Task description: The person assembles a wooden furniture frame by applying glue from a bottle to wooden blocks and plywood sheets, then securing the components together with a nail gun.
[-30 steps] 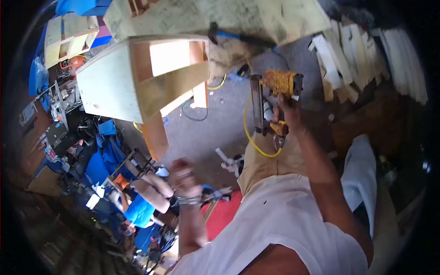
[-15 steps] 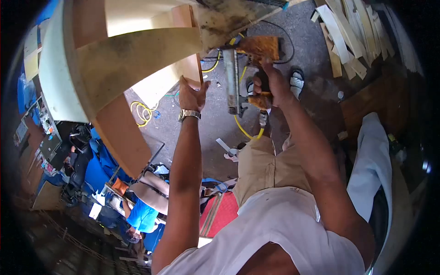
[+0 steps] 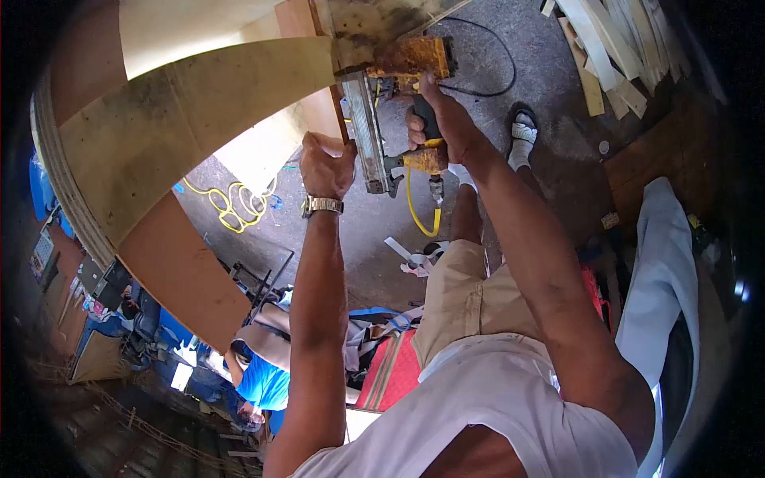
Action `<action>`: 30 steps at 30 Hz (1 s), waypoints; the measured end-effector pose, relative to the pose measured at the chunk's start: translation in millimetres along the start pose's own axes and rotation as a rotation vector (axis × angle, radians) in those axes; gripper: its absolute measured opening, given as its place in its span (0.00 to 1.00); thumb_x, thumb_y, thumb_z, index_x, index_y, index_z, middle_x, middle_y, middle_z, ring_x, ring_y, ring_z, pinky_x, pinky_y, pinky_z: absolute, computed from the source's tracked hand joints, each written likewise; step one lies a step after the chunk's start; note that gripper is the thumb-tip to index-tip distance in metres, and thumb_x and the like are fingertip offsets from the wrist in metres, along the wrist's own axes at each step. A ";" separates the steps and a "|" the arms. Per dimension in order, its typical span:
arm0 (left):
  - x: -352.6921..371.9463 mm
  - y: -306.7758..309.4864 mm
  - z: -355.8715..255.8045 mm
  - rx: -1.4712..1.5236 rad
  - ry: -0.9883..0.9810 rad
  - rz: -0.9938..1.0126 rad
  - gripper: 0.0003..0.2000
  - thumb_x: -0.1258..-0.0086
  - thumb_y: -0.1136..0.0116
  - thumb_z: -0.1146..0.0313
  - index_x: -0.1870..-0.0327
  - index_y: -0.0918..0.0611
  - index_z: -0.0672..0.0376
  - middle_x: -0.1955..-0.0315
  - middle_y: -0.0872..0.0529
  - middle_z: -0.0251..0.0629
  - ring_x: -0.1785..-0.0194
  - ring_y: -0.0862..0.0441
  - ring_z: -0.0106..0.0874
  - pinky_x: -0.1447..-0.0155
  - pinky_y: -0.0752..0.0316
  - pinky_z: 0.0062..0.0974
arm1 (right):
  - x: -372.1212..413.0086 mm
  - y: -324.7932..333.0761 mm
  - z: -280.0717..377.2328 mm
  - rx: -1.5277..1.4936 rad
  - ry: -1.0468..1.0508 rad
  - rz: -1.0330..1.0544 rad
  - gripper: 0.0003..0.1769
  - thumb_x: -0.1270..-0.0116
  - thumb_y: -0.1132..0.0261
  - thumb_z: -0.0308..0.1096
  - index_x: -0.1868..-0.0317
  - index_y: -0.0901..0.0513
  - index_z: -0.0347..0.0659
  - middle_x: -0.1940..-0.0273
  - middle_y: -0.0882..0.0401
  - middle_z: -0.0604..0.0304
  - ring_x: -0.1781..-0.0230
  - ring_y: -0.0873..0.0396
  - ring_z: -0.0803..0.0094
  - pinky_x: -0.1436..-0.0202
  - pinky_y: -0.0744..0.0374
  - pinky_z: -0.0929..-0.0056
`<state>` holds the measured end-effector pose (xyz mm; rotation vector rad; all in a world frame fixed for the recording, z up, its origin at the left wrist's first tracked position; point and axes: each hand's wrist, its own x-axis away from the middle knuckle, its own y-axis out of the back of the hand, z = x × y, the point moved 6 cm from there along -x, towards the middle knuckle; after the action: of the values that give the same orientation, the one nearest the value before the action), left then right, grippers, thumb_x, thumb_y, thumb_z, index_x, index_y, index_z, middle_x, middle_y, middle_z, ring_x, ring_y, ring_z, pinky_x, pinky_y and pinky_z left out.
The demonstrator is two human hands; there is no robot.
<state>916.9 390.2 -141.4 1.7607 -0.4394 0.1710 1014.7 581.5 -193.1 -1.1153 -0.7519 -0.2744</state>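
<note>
My right hand (image 3: 449, 123) is wrapped around the black grip of a worn orange pneumatic nail gun (image 3: 413, 57). The gun's long metal magazine (image 3: 367, 119) points down toward me, and its nose is up against the end of a curved plywood piece (image 3: 199, 95). My left hand (image 3: 327, 167), with a metal watch at the wrist, grips the lower end of a reddish-brown wooden board (image 3: 323, 111) in the same frame. Its fingertips are partly hidden behind the board. A yellow air hose (image 3: 425, 227) hangs from the gun's handle fitting.
Yellow hose coils (image 3: 237, 209) and a black cable (image 3: 510, 68) lie on the concrete floor. Wood strips (image 3: 610, 56) are piled at the upper right. A white cloth (image 3: 657, 271) hangs at the right. Another person in a blue shirt (image 3: 264, 382) is at the lower left.
The nail gun has moved left and up, its nose now against the frame and its magazine beside my left hand. The curved frame appears shifted left and tilted; my left hand still grips the board.
</note>
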 end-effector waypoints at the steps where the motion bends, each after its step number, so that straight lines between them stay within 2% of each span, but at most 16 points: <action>1: -0.2 1.9 -1.4 -0.012 0.003 -0.006 0.25 0.48 0.26 0.60 0.58 0.28 0.64 0.67 0.16 0.59 0.60 0.18 0.59 0.55 0.23 0.49 | -0.5 -0.8 -0.1 0.026 -0.001 -0.001 0.33 0.32 0.47 0.72 0.63 0.28 0.45 0.80 0.31 0.66 0.82 0.29 0.72 0.70 0.25 0.67; 2: -0.7 2.6 -1.5 -0.013 0.000 0.000 0.25 0.48 0.26 0.60 0.58 0.28 0.64 0.67 0.16 0.59 0.61 0.18 0.59 0.55 0.23 0.49 | -0.5 -2.4 1.1 0.052 0.000 -0.003 0.35 0.32 0.48 0.73 0.61 0.27 0.44 0.80 0.32 0.66 0.83 0.30 0.73 0.70 0.25 0.68; 5: -1.8 4.1 -2.1 -0.012 -0.008 0.010 0.25 0.48 0.26 0.60 0.58 0.28 0.65 0.68 0.16 0.60 0.61 0.18 0.59 0.56 0.23 0.49 | 1.7 -5.8 4.2 0.046 -0.040 -0.007 0.34 0.33 0.48 0.73 0.68 0.32 0.47 0.81 0.32 0.66 0.83 0.30 0.72 0.70 0.25 0.67; 8: -4.6 2.5 0.5 0.000 -0.012 0.010 0.25 0.48 0.26 0.61 0.57 0.28 0.65 0.67 0.16 0.60 0.61 0.18 0.59 0.56 0.23 0.50 | 2.7 -7.2 5.3 0.032 -0.056 -0.060 0.34 0.32 0.48 0.73 0.65 0.28 0.45 0.81 0.33 0.66 0.83 0.30 0.72 0.71 0.26 0.67; 14: -4.1 0.8 -0.5 -0.016 -0.071 -0.009 0.25 0.48 0.26 0.60 0.58 0.28 0.65 0.67 0.17 0.60 0.60 0.18 0.59 0.56 0.23 0.50 | -1.1 -5.1 1.1 -0.058 -0.084 0.043 0.32 0.31 0.44 0.68 0.56 0.24 0.44 0.81 0.30 0.67 0.83 0.29 0.75 0.72 0.24 0.67; 17: -3.9 2.8 -2.5 -0.022 -0.057 -0.005 0.25 0.48 0.26 0.60 0.58 0.28 0.65 0.67 0.17 0.59 0.60 0.18 0.58 0.56 0.23 0.50 | 0.7 -6.6 5.3 -0.048 -0.073 0.036 0.32 0.30 0.44 0.68 0.55 0.23 0.43 0.81 0.30 0.67 0.83 0.30 0.75 0.73 0.25 0.67; 20: 0.7 7.7 -0.2 0.000 -0.036 0.007 0.25 0.48 0.26 0.59 0.59 0.27 0.65 0.66 0.16 0.59 0.60 0.17 0.58 0.55 0.23 0.49 | 11.0 -10.9 16.3 0.017 0.004 -0.035 0.31 0.31 0.44 0.68 0.57 0.24 0.44 0.81 0.30 0.67 0.83 0.30 0.75 0.74 0.26 0.68; 23: 6.6 10.5 -1.2 0.009 -0.045 -0.002 0.25 0.49 0.25 0.59 0.59 0.27 0.65 0.66 0.16 0.59 0.60 0.17 0.58 0.55 0.23 0.48 | 8.8 -10.8 17.9 0.020 -0.058 -0.081 0.32 0.32 0.47 0.71 0.65 0.32 0.48 0.80 0.30 0.67 0.84 0.31 0.74 0.72 0.26 0.67; 26: 4.6 8.7 -1.6 0.010 -0.033 -0.008 0.25 0.49 0.25 0.59 0.60 0.27 0.65 0.66 0.16 0.58 0.59 0.17 0.58 0.54 0.23 0.48 | 0.2 -11.9 16.5 0.039 -0.084 -0.029 0.32 0.33 0.43 0.70 0.56 0.25 0.47 0.81 0.29 0.66 0.84 0.30 0.73 0.74 0.26 0.68; 30: 8.0 12.5 -0.3 0.030 0.000 0.005 0.25 0.49 0.25 0.59 0.61 0.27 0.65 0.65 0.16 0.58 0.59 0.17 0.57 0.53 0.23 0.48 | 5.1 -14.4 22.3 0.051 -0.007 -0.019 0.31 0.32 0.43 0.70 0.57 0.26 0.47 0.81 0.29 0.66 0.84 0.29 0.73 0.74 0.26 0.67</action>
<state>919.5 386.7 -127.3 1.7895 -0.4435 0.1818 1001.5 595.7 -174.4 -1.0618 -0.7725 -0.2664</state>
